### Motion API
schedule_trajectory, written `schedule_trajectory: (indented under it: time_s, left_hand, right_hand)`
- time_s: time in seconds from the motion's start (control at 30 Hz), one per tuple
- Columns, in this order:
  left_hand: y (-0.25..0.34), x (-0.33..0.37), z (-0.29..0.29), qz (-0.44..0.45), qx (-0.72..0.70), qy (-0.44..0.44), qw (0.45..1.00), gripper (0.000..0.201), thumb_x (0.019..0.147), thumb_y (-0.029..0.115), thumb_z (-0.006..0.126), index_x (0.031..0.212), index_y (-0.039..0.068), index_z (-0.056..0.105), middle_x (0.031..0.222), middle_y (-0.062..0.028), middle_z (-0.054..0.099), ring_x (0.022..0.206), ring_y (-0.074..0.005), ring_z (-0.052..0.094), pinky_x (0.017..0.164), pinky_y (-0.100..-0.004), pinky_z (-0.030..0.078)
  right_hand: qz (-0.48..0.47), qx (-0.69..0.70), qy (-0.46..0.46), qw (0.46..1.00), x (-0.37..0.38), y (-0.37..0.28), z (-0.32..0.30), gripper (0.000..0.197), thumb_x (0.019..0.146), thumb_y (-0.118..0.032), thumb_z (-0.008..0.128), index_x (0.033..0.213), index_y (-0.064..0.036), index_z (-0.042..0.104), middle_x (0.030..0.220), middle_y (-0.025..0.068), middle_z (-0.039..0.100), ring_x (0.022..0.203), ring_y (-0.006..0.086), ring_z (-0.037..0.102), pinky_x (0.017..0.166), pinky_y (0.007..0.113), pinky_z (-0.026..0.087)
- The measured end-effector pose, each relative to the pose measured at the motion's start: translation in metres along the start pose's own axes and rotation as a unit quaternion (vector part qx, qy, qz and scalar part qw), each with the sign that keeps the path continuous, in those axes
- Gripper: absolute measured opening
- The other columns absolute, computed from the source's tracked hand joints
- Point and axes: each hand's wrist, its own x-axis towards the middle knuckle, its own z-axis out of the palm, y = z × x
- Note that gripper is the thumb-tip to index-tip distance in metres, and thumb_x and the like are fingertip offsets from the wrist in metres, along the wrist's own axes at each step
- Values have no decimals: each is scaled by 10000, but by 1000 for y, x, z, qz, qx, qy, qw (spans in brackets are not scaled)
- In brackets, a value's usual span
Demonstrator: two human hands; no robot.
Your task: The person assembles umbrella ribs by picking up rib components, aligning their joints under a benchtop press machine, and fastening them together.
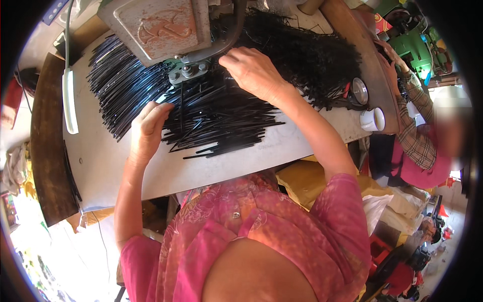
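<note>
A wide heap of thin black strips point(221, 121) lies on the pale worktable, in front of a worn grey machine head point(156, 30) with bolts on its lower block point(187, 71). My left hand point(147, 127) is at the left side of this heap, its fingers pinched together against the strip ends; what they hold is hidden. Just right of the bolted block, my right hand point(254, 73) hovers over the strips with thumb and fingers closed. Anything between those fingertips is too small to make out. Left of the machine, more black strips point(118, 85) lie side by side in a dense bundle.
A tangled black mass point(317, 65) covers the table's far right. Near the right edge stand a white mug point(372, 120) and a round dark-rimmed object point(359, 91). A white tube point(70, 100) hangs at the left. Another person point(422, 136) works beyond the right edge near green machinery point(412, 38).
</note>
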Motion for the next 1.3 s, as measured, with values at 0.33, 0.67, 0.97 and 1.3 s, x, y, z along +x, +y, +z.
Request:
schedule_trajectory:
  time_s: [0.33, 0.67, 0.97, 1.3]
  left_hand:
    - [1, 10, 34, -49, 112, 40, 992, 137, 733, 120, 633, 787, 1, 591, 703, -127, 511, 623, -288, 519, 567, -346, 424]
    - [13, 15, 30, -31, 70, 68, 995, 50, 752, 21, 568, 796, 1, 554, 714, -110, 491, 659, -284, 487, 590, -352, 406]
    - [18, 25, 54, 68, 82, 85, 991, 89, 729, -30, 547, 812, 1, 544, 851, -113, 543, 744, -297, 478, 678, -364, 408]
    - [21, 19, 64, 89, 44, 86, 991, 238, 684, -106, 519, 892, 0, 565, 879, -114, 536, 806, -285, 488, 690, -346, 420]
  right_hand:
    - [8, 17, -4, 1000, 19, -8, 12, 149, 719, -49, 572, 864, -71, 600, 867, 67, 586, 771, 260, 569, 680, 367, 479]
    - [-37, 94, 180, 978, -12, -19, -28, 150, 702, -48, 644, 822, -61, 555, 824, 59, 564, 686, 223, 559, 575, 310, 479]
    - [-116, -21, -67, 991, -60, -88, -29, 113, 643, -112, 547, 735, -60, 509, 688, 30, 435, 644, 153, 488, 556, 267, 409]
    - [-9, 110, -27, 994, -52, -78, -15, 140, 717, -126, 589, 818, -52, 527, 770, 60, 481, 667, 190, 558, 535, 289, 484]
